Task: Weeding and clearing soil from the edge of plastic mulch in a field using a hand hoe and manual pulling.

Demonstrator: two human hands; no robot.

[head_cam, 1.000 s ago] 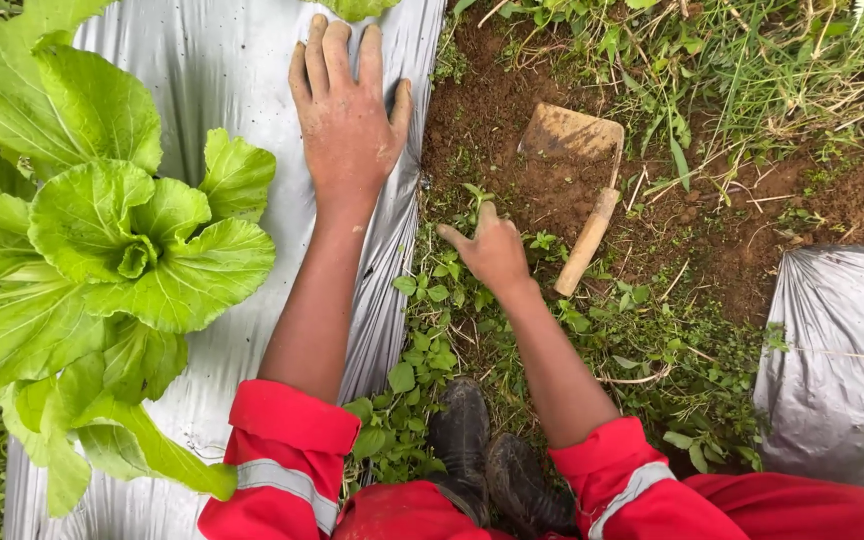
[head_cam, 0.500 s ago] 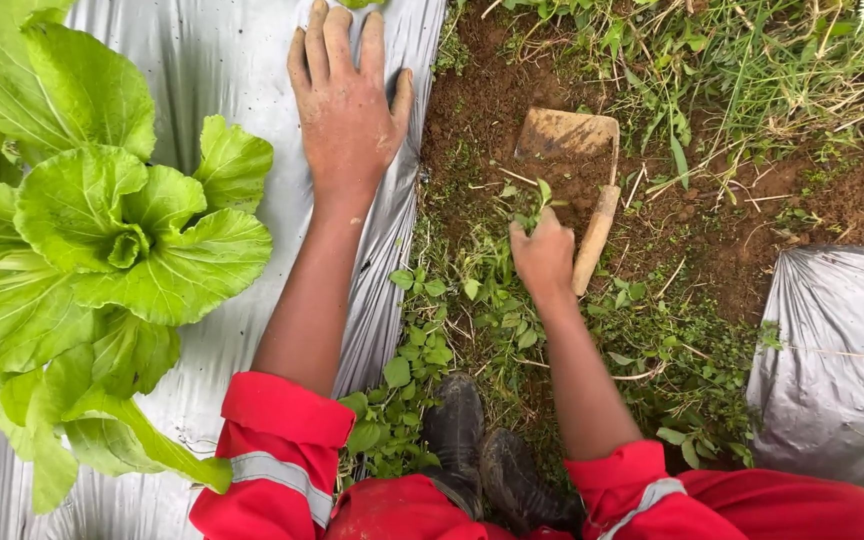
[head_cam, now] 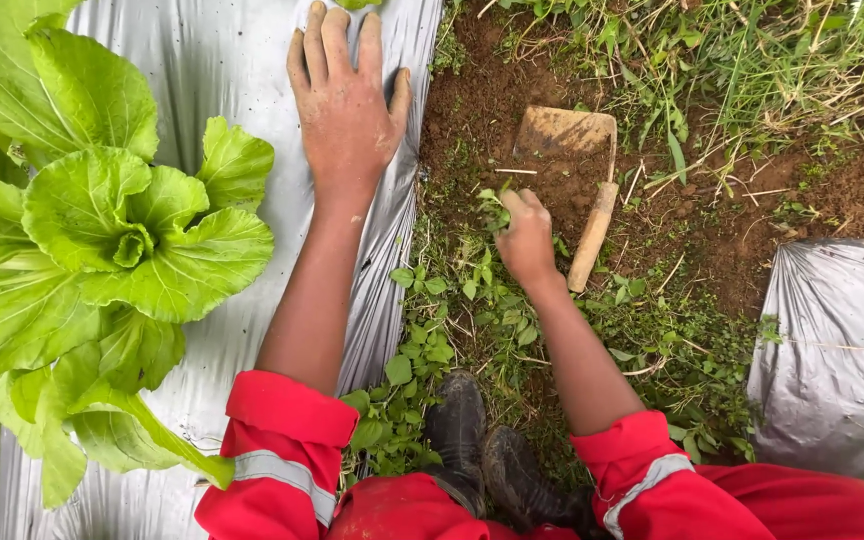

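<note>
Count from my remote view: two hands, one hoe, two sheets of silver plastic mulch, one large leafy green plant, two dark boots.

The left hand (head_cam: pixel 347 105) is released — palm down, fingers spread flat on the left mulch sheet (head_cam: pixel 202 60), close to its right edge. It grasps nothing.

The right hand (head_cam: pixel 527 235) is clenched on a small tuft of green weeds (head_cam: pixel 495 205), pinched between thumb and fingers over the bare soil strip (head_cam: pixel 482 110). The tuft shows several small leaves above the fingertips; I cannot tell whether its roots are out of the ground.

The hoe (head_cam: pixel 577 170) lies flat on the soil, just right of the right hand and not touching it as far as I can see. It has a broad, soil-stained blade and a short pale wooden handle. Its long axis runs near-vertical in the frame with a slight tilt: blade at the far end, handle end toward the person.

The leafy green plant (head_cam: pixel 122 235) sits on the left mulch sheet, left of the left forearm. The second mulch sheet (head_cam: pixel 832 350) lies at the right edge, well apart from both hands. The boots (head_cam: pixel 482 455) stand among low weeds between the red sleeves — each sleeve with a grey reflective band.
</note>
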